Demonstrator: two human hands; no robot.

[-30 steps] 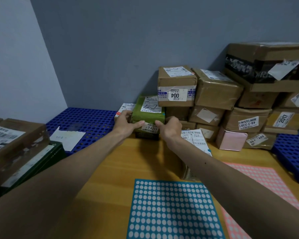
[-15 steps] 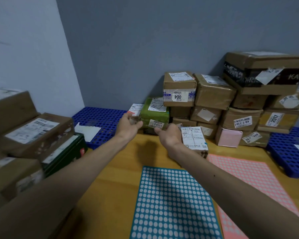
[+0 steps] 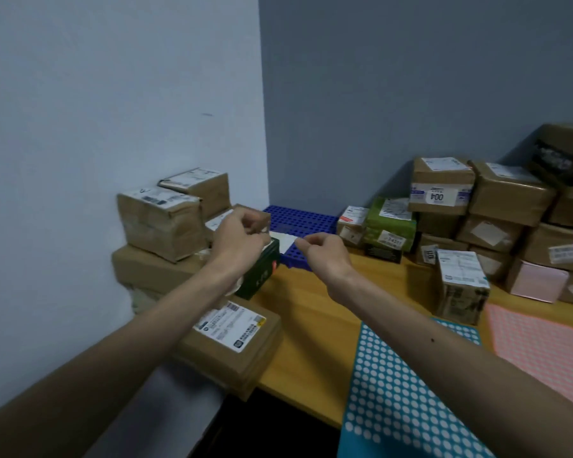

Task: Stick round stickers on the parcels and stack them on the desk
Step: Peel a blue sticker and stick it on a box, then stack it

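Observation:
My left hand and my right hand hover above the desk's left end, fingers loosely curled, holding nothing. My left hand is just over a dark green box in the left pile of brown parcels. A flat brown parcel with a white label lies nearer, at the desk corner. The green parcel sits in the stacked pile at the back right, beside the "004" box. A teal sheet of round stickers lies under my right forearm.
A pink sticker sheet lies at the right. One taped parcel stands upright beside the teal sheet. A blue plastic grid with a white paper fills the back corner. Walls close the left and back sides.
Both hands let go of the green parcel, which stays in the back pile, and drew back and left toward the left parcel pile. My view swung left.

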